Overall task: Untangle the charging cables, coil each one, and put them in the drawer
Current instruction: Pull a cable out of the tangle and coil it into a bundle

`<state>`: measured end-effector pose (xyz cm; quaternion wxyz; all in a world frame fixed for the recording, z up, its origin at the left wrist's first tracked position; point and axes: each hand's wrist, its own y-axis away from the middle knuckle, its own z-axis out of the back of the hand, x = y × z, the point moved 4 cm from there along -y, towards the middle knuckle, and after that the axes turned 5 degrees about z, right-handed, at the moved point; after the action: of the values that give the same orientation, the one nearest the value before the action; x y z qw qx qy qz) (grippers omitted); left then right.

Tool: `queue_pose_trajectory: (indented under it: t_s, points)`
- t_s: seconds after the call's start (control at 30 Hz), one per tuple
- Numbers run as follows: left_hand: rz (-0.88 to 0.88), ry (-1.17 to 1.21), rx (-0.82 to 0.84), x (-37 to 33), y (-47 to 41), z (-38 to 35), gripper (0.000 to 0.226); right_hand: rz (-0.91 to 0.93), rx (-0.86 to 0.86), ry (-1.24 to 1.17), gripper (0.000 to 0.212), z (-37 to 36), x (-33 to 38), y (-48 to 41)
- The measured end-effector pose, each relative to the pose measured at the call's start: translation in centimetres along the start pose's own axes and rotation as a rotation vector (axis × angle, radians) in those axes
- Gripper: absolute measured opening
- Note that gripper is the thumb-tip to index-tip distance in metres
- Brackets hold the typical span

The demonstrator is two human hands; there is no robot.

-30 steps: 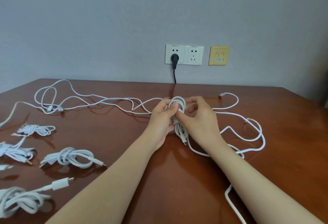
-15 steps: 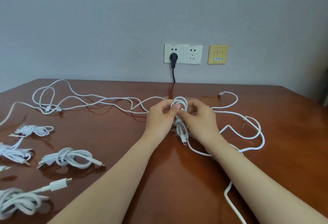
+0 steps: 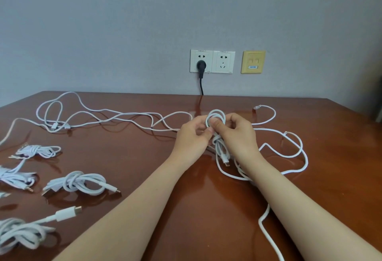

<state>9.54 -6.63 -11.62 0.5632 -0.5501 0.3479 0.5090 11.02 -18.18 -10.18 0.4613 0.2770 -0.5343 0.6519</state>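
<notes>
A small coil of white charging cable (image 3: 216,116) is held above the middle of the brown table (image 3: 144,157). My left hand (image 3: 192,136) pinches it from the left and my right hand (image 3: 237,134) grips it from the right. Its plug end (image 3: 225,160) hangs down between my wrists. Loose white cable (image 3: 297,153) loops on the table to the right of my hands. More uncoiled cable (image 3: 103,118) trails off to the far left. No drawer is in view.
Several coiled white cables lie at the left: one bundle (image 3: 78,183) in the middle, another (image 3: 39,150) behind it, one with a large plug (image 3: 22,232) at the front. A black plug (image 3: 200,66) sits in the wall socket behind the table.
Both hands have stayed on the coil and shifted slightly. My right thumb now presses across the loop's front. The cables on the table have not moved.
</notes>
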Motion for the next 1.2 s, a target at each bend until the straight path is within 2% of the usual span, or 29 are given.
queue_pose_trajectory:
  t_s: [0.07,0.17,0.23,0.37,0.63,0.83,0.97,1.07,1.13,1.2]
  points:
    - [0.033,0.006,-0.053,0.2,-0.1,0.3,0.027,-0.003,0.047,0.002,0.023,-0.4,-0.1,0.1]
    - [0.096,0.049,-0.138,0.7,-0.5,0.9,0.026,-0.012,0.123,-0.055,0.003,-1.0,0.1,0.3]
    - [0.118,0.059,-0.161,0.8,-0.6,1.1,0.030,0.041,0.150,-0.013,0.005,-1.1,0.3,0.5]
    - [0.094,0.023,-0.134,0.5,-0.4,1.1,0.030,0.154,0.124,0.133,0.006,-1.1,1.0,0.9]
    - [0.096,0.005,-0.131,0.2,-0.2,1.0,0.031,0.179,0.052,0.188,0.013,-0.5,1.5,0.7]
    - [0.133,0.132,-0.059,0.4,-0.3,0.7,0.020,0.137,-0.009,0.139,0.005,-0.1,1.2,0.4]
    - [0.217,0.357,0.005,-0.1,0.0,0.3,0.007,0.075,-0.030,0.054,0.005,0.3,0.9,0.1]
    - [0.266,0.411,-0.001,0.0,-0.2,0.3,0.018,0.088,0.003,0.032,0.008,0.0,0.9,0.3]
    - [0.258,0.355,0.010,0.0,-0.1,0.3,0.027,0.134,0.036,0.105,0.008,-0.3,1.0,0.6]
    - [0.244,0.322,-0.008,0.0,0.1,0.3,0.028,0.194,0.054,0.170,0.017,-0.7,1.2,0.9]
